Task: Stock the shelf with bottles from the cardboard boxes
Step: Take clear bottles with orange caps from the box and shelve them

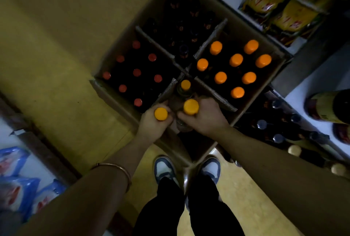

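A large cardboard box (121, 46) with dividers stands on the yellow floor in front of me. Its left compartment holds several red-capped bottles (136, 72), its right one several orange-capped bottles (236, 60), and its far one dark bottles (183, 50). Over the near compartment, my left hand (151, 125) grips a yellow-capped bottle (161, 114) by the neck. My right hand (203, 117) grips another yellow-capped bottle (191, 106). One more yellow-capped bottle (185, 85) stands in that compartment just beyond my hands.
A shelf (310, 91) runs along the right, with dark-capped bottles (278, 138) on its low level and yellow snack bags (287, 14) higher up. Blue packets (22, 184) lie at lower left. My shoes (164, 169) stand right by the box's near corner.
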`<control>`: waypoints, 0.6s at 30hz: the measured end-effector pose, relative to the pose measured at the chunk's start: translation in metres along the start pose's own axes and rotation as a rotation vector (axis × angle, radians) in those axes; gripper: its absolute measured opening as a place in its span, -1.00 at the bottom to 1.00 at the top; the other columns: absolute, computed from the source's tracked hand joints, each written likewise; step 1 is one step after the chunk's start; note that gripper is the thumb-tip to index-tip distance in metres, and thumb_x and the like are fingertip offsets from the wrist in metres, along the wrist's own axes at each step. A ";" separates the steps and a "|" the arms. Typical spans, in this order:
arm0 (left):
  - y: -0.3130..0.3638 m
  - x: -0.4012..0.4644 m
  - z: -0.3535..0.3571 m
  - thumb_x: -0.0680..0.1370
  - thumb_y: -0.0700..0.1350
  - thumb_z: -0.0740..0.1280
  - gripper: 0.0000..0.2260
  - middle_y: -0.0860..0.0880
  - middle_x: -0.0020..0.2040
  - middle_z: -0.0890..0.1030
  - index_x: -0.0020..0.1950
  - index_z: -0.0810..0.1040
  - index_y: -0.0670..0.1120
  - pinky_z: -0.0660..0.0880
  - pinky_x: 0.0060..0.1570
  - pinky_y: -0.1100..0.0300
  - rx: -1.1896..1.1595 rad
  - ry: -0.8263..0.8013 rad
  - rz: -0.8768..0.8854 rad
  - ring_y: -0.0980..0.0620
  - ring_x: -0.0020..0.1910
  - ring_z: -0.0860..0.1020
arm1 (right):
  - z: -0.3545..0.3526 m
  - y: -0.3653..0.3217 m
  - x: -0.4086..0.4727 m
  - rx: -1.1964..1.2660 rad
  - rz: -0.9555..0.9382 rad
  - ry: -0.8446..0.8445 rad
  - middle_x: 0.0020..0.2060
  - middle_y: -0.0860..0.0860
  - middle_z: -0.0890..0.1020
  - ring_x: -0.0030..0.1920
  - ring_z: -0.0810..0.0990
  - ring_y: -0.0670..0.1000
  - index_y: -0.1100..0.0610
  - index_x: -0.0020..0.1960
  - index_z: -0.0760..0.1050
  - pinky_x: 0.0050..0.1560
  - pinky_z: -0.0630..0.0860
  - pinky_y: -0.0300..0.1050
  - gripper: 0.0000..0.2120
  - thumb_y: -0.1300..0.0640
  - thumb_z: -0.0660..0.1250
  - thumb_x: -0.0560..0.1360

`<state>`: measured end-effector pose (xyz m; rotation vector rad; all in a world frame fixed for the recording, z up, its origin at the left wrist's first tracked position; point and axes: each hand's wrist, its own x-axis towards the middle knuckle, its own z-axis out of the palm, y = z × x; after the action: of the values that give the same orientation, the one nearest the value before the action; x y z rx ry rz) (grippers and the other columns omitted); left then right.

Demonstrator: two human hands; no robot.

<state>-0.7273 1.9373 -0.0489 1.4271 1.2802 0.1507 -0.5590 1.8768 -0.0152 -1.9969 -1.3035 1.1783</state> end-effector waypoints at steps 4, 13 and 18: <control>0.074 -0.041 -0.015 0.52 -0.16 0.41 -0.90 -0.04 0.18 0.61 -0.12 0.55 0.03 0.41 0.29 0.13 0.017 -0.095 0.041 0.15 0.28 0.47 | -0.053 -0.039 -0.037 0.066 0.036 0.102 -0.39 0.10 0.57 -0.34 0.54 0.06 0.27 -0.25 0.53 -0.36 0.42 -0.06 -0.71 0.05 0.45 0.47; 0.259 -0.144 -0.041 0.52 0.05 0.39 -0.59 -0.12 -0.44 0.45 -0.34 0.44 -0.24 0.46 -0.34 -0.01 0.137 -0.060 0.398 -0.02 -0.41 0.47 | -0.184 -0.164 -0.147 0.066 -0.052 0.428 -0.33 0.17 0.66 -0.26 0.63 0.13 0.28 -0.19 0.64 -0.24 0.53 0.08 -0.39 -0.29 0.20 0.34; 0.352 -0.195 -0.061 0.43 0.10 0.30 -0.51 -0.26 -0.41 0.57 -0.36 0.50 -0.35 0.50 -0.33 -0.09 0.098 -0.132 0.663 -0.18 -0.38 0.57 | -0.247 -0.247 -0.208 0.007 0.011 0.696 -0.63 -0.07 0.35 -0.52 0.35 -0.01 0.08 -0.56 0.25 -0.42 0.31 -0.10 -0.52 -0.10 0.40 0.34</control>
<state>-0.6396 1.9201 0.3480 1.8727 0.6765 0.4337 -0.5058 1.8123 0.3825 -2.1225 -0.9185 0.4039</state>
